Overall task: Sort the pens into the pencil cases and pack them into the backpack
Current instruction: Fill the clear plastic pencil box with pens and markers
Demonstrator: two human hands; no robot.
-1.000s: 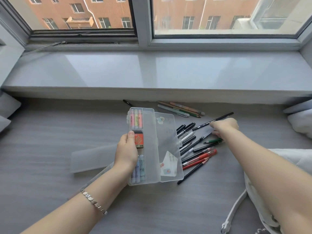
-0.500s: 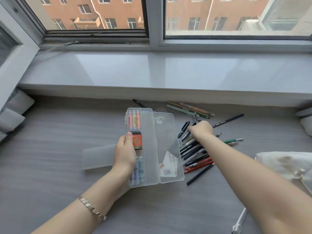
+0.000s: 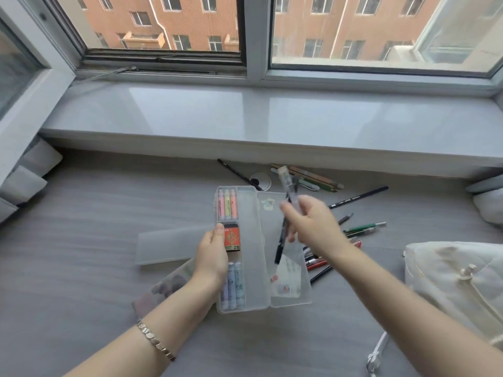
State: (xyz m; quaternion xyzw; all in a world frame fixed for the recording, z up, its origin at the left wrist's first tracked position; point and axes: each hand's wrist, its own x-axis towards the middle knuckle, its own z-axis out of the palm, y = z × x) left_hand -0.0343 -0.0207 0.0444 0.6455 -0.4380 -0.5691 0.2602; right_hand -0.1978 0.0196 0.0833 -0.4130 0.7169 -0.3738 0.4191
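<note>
Left hand (image 3: 211, 254) gripping the open clear pencil case (image 3: 250, 248) by its left edge, right hand (image 3: 310, 224) pinching two pens (image 3: 285, 213) above the case lid, loose pens (image 3: 353, 232) piled on the grey surface (image 3: 81, 240) toward the windowsill, white backpack (image 3: 457, 281) at the right edge, second case (image 3: 168, 246) lying behind the left hand

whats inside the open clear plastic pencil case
The clear plastic pencil case holds three pastel highlighters, an orange 2B box and pale markers, partly hidden by the left hand.

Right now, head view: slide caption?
Left hand holds open case; right hand brings pens over it.
</note>
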